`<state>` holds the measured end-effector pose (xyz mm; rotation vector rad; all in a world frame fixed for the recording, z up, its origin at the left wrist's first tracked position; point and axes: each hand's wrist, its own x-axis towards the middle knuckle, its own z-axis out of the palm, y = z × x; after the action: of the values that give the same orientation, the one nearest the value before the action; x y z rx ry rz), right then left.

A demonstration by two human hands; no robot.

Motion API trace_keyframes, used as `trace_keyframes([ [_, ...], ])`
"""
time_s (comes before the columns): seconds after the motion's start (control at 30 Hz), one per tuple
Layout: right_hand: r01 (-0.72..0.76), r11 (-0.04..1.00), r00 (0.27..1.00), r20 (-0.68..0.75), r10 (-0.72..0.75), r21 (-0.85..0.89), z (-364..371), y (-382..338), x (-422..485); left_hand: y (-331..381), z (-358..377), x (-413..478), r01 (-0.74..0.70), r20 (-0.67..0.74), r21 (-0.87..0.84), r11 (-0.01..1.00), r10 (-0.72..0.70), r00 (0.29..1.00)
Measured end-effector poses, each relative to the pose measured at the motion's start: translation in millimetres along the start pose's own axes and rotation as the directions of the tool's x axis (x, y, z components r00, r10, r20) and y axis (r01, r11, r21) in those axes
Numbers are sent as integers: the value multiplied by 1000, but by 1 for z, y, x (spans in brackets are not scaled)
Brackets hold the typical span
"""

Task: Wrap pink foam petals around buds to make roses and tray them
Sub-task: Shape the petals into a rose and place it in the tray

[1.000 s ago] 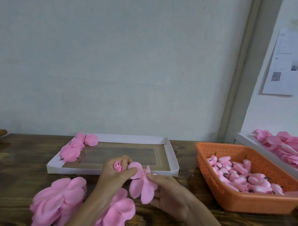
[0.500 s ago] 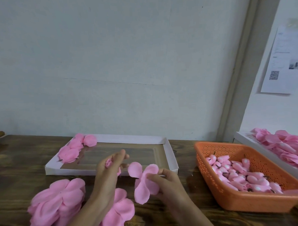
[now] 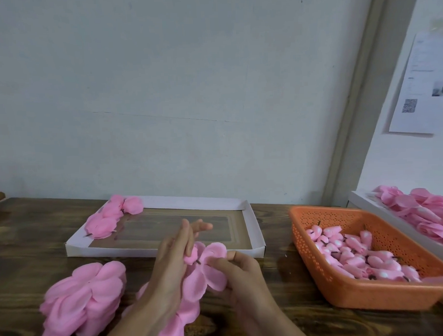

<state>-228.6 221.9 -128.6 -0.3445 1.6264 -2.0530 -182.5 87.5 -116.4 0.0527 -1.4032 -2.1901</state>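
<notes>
Through the head camera, near centre, above the wooden table (image 3: 29,237): pinches a flat pink petal piece (image 3: 209,274) in the right hand (image 3: 240,275), fingers curled over its right side, thumb tip at the upper edge; holds the left hand (image 3: 173,260) just left of it, touching the petals, fingers stretched almost straight toward the far side and blurred, with a small pink bud (image 3: 189,257) against the palm side of those fingers, dark stem pointing right at the petal piece; cannot tell whether gripped there or only pressed; just beyond the hands, a shallow white tray (image 3: 252,217) flat on the table, with a cluster of finished roses (image 3: 111,217) in its far left corner; near left, a thick stack of petal pieces (image 3: 87,298) on the table; beside it, under the left forearm, a second stack (image 3: 180,315), partly hidden; to the right, apart from the tray, an orange perforated basket (image 3: 370,298) holding a heap of loose buds (image 3: 356,251), some with dark stems sticking out; at the far right, just behind the basket, another white tray (image 3: 359,200) heaped with pink foam flowers (image 3: 423,211), cut off by the frame edge; on the right wall, a printed paper sheet (image 3: 423,85), text too blurred to read.
</notes>
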Motion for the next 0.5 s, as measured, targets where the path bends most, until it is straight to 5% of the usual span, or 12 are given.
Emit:
trace_keyframes([
  [0.33, 45, 998, 999, -8, -45, -36, -2, 2, 4, 4, 4, -6, -84, -37, 160, 984, 91, 995],
  [0.5, 198, 972, 980, 38, -195, -123, 2, -1, 3, -5, 3, -2, -144, 3, 193, 971, 146, 989],
])
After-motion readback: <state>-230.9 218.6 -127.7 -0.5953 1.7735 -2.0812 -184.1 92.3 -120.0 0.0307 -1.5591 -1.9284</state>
